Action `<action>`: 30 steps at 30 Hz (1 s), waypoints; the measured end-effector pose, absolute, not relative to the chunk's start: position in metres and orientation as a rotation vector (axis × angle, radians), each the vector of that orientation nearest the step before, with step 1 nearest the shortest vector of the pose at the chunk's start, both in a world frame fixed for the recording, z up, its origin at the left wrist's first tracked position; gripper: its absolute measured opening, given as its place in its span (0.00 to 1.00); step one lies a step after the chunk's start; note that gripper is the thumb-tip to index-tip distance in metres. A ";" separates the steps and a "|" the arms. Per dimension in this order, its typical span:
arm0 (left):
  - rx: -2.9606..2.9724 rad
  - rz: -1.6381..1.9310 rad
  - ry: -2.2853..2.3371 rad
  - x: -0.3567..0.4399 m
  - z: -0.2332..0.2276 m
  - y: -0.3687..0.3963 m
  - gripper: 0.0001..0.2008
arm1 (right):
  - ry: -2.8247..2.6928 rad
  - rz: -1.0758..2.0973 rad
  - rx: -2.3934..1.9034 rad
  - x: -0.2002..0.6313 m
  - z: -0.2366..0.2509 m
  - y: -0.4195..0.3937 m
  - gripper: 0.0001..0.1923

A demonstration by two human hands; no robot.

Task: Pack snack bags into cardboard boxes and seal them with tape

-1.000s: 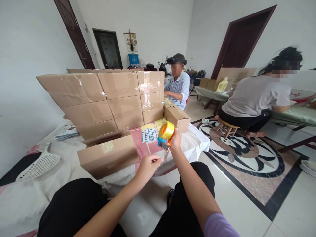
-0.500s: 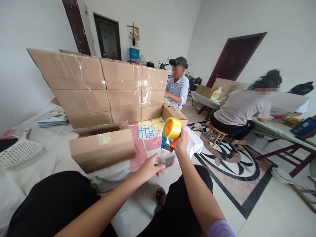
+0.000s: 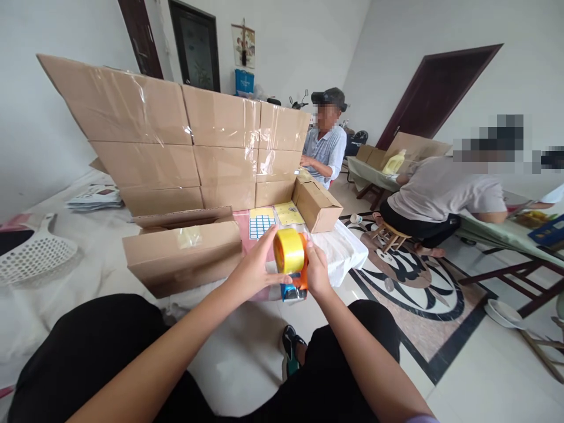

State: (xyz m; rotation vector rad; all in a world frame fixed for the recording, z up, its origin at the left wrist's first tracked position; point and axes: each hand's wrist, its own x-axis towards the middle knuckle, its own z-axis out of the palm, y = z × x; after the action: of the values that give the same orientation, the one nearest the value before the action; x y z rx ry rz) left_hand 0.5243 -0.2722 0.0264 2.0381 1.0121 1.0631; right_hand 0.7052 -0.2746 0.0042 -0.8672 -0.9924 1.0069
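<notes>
I see my two hands holding a tape dispenser (image 3: pixel 291 265) just in front of the near cardboard box (image 3: pixel 184 255), above the edge of the white-covered bench (image 3: pixel 348 249). My right hand (image 3: pixel 316 271) has its fingers clamped around the orange handle. My left hand (image 3: pixel 254 269) presses against the yellow tape roll (image 3: pixel 288 251), fingers spread apart along its side. Behind the near box rises a stack of taped boxes (image 3: pixel 194 141). A blue sticker sheet (image 3: pixel 261 226) lies between that stack and the dispenser. Right of the stack, a person in a cap (image 3: pixel 326 141) sits.
</notes>
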 end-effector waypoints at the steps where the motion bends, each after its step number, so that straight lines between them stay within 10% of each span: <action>1: 2.028 1.035 0.991 0.523 0.023 -0.271 0.58 | -1.018 1.065 -0.868 0.701 0.000 -0.279 0.22; 15: 1.691 1.000 0.987 0.539 -0.007 -0.271 0.54 | -1.153 1.188 -0.747 0.700 0.005 -0.291 0.19; 30: 1.241 0.672 1.058 0.564 0.007 -0.296 0.13 | -1.243 0.641 -0.818 0.737 -0.003 -0.245 0.12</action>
State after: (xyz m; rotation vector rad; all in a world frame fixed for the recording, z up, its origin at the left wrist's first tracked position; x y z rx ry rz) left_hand 0.5640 -0.2959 0.0068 1.2413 1.0578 0.6715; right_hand 0.7366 -0.2448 -0.0025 -0.8182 -1.2430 0.6406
